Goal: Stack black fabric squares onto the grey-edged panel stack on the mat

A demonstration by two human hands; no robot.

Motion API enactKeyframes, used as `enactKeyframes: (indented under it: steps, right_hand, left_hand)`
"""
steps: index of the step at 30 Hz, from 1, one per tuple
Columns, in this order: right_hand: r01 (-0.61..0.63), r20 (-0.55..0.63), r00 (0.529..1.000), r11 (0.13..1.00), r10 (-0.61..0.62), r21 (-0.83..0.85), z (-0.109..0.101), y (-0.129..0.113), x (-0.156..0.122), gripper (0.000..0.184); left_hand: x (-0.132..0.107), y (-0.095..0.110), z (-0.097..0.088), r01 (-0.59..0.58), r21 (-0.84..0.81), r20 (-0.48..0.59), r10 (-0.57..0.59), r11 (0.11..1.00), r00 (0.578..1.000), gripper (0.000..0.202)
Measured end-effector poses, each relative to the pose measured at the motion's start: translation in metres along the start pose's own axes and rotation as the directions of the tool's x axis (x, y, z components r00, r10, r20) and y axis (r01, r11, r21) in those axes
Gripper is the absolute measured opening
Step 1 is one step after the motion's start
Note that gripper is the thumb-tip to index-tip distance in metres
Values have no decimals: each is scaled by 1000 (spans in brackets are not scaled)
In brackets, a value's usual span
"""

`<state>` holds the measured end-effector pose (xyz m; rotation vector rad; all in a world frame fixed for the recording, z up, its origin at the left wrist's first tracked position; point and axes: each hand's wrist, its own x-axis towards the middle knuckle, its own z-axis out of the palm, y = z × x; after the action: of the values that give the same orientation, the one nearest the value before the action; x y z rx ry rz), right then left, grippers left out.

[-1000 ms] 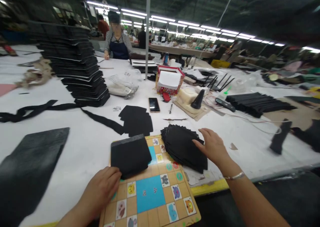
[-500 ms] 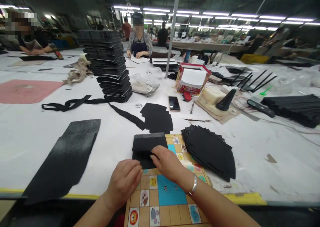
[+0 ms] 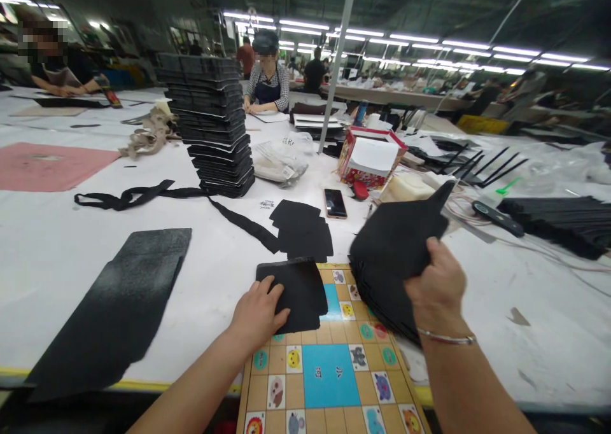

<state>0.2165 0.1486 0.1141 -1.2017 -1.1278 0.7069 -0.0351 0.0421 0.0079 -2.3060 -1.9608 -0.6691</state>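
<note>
A folded black material piece [image 3: 303,294] lies on the patterned game board [image 3: 281,392]. My left hand [image 3: 258,313] rests on its left part, fingers spread and laid flat. To the right, my right hand [image 3: 442,284] pinches the near right edge of a black sheet [image 3: 394,233], thumb on top. That sheet is raised and tilted over the fanned stack of black pieces [image 3: 375,297], which it partly hides. I cannot tell whether the sheet is fully off the stack.
Beyond the board lie cut black pieces [image 3: 303,230], a phone [image 3: 335,203] and a black strip [image 3: 243,224]. A tall black stack [image 3: 214,128] stands behind them. Longer black panels [image 3: 114,300] overhang the front edge at left. A red box [image 3: 370,157] stands right of centre; people work across the table.
My right hand has left the folded piece, moved right and lifted a black sheet at the fanned stack. My left hand has moved onto the folded piece and opened out.
</note>
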Motion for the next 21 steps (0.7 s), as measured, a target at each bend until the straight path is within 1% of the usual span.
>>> enactKeyframes:
  steps: [1,2,3,4,5,6,7,8,9,10,11,12,13,16,17,18,19,21]
  right_hand:
    - [55,11,998,998,-55,-41,-11,-11,-3,37]
    - [85,37,996,993,-82,-77,-20,-20,-12,33]
    - [113,110,989,986,-99,-125,-26,-27,-27,28]
    - [155,234,966,971,-109,-184,-30,-31,-47,23]
    - [278,438,888,924,-143,-262,-31,-31,-70,21]
    - [424,648,745,861,-156,-281,-31,-29,-94,23]
    - [539,799,583,805,-146,-246,-29,-23,-118,26]
    - [613,877,459,765,-140,-198,-27,-16,-140,25]
    - [653,928,358,737,-99,-174,-24,-9,-157,22]
    - [673,951,303,720,-58,-170,-22,-3,-171,19]
    - [681,961,275,711,-30,-173,-20,2,-179,18]
    - [683,962,273,707,-14,-184,-18,6,-182,19]
    - [683,956,294,703,-19,-196,-15,7,-181,20]
    - [700,917,394,666,-57,-259,2,6,-162,13]
    - [715,907,418,634,-52,-294,10,6,-155,10]
    - [734,902,430,594,-31,-330,20,6,-149,9]
    - [755,902,431,546,6,-364,29,7,-144,9]
    - [792,906,412,451,101,-411,46,10,-140,11]
  left_hand:
    - [1,-1,0,3,-20,-1,-3,1000,1000,32]
    - [0,-3,0,6,-43,-7,-6,999,1000,32]
    - [0,-5,0,9,-69,-19,-10,998,1000,32]
    - [-2,-7,0,15,-96,-38,-19,995,999,32]
    - [-5,-10,-2,25,-124,-65,-34,992,997,31]
    - [-8,-12,-4,41,-149,-97,-55,988,994,29]
    - [-13,-14,-7,58,-171,-131,-81,984,988,26]
    - [-19,-16,-10,75,-188,-163,-106,979,981,22]
    - [-25,-17,-14,88,-200,-190,-127,976,973,19]
    - [-32,-18,-19,91,-207,-215,-136,974,967,17]
    - [-39,-17,-23,76,-212,-237,-127,974,963,16]
    - [-47,-14,-26,47,-212,-252,-102,976,962,15]
    - [-54,-11,-29,9,-204,-259,-63,979,964,14]
    - [-73,3,-33,-119,-117,-248,87,986,965,16]
    - [-78,8,-33,-144,-72,-240,123,987,963,17]
    - [-83,12,-32,-157,-23,-235,147,987,961,17]
    - [-87,16,-30,-158,23,-232,159,987,960,18]
    - [-93,22,-28,-122,105,-210,142,987,967,19]
